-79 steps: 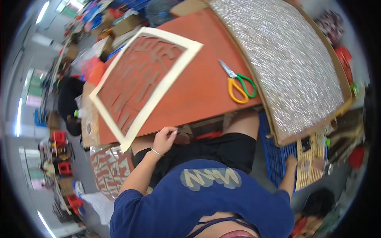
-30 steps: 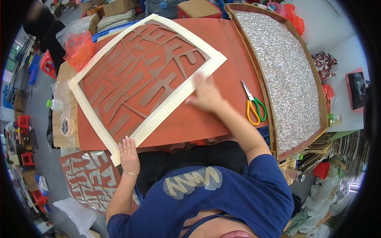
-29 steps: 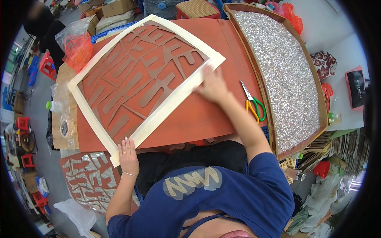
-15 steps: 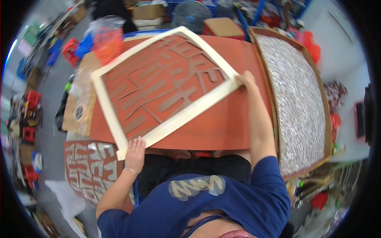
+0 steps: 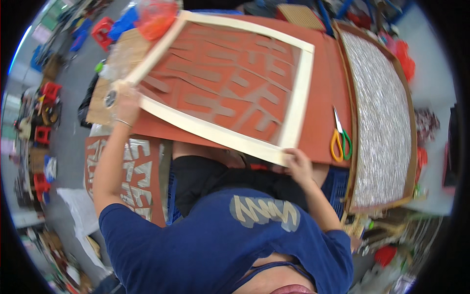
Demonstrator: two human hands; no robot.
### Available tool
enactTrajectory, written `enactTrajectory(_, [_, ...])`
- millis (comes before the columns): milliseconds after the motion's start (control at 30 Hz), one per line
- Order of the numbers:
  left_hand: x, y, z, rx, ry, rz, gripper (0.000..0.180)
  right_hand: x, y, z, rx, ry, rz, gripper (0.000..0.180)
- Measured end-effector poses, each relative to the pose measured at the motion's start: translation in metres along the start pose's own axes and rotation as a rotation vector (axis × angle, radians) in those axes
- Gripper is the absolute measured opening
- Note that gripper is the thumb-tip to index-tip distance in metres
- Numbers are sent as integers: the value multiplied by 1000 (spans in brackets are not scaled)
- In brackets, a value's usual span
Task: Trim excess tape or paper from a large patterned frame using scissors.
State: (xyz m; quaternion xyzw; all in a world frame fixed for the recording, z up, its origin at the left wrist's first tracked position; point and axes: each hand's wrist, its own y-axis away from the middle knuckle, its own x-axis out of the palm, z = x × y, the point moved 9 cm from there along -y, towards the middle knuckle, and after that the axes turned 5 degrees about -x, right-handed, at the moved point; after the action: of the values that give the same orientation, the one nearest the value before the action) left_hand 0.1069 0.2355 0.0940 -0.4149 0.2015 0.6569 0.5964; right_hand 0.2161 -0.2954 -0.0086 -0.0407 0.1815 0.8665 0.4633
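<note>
Cream frame (image 5: 213,131), rounded brown strips (image 5: 200,73), perhaps leathery, right hand (image 5: 299,167) at corner

Left arm (image 5: 108,164): stretches forward and outward, to the person's left.
Left hand (image 5: 128,105): farther forward than the other one; its outline is somewhat blurred.
Right arm (image 5: 321,204): points forward and inward, reaching less far.
Right hand (image 5: 298,166): fingers (image 5: 291,155) curled in a grip.

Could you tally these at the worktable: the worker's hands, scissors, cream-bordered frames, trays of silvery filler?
Hands: 2, the left hand and right hand
Green-and-yellow-handled scissors: 1
Cream-bordered frame: 1
Brown-walled tray of silvery filler: 1
Total: 5
</note>
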Motion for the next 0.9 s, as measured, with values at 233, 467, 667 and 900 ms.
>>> enactTrajectory(233, [-166, -1, -205, 302, 677, -142, 52, 24, -15, 60, -325, 630, 130, 58])
enactTrajectory(467, [-187, 62, -351, 537, 934, -161, 44, 11, -92, 53, -564, 1196, -224, 89])
enactTrajectory(667, [-193, 63, -350, 480, 1001, -55, 44, -53, -198, 73, -364, 1167, -434, 91])
enactTrajectory(900, [-187, 59, -356, 471, 1034, -4, 47, -95, -307, 110, -332, 1354, -466, 95])
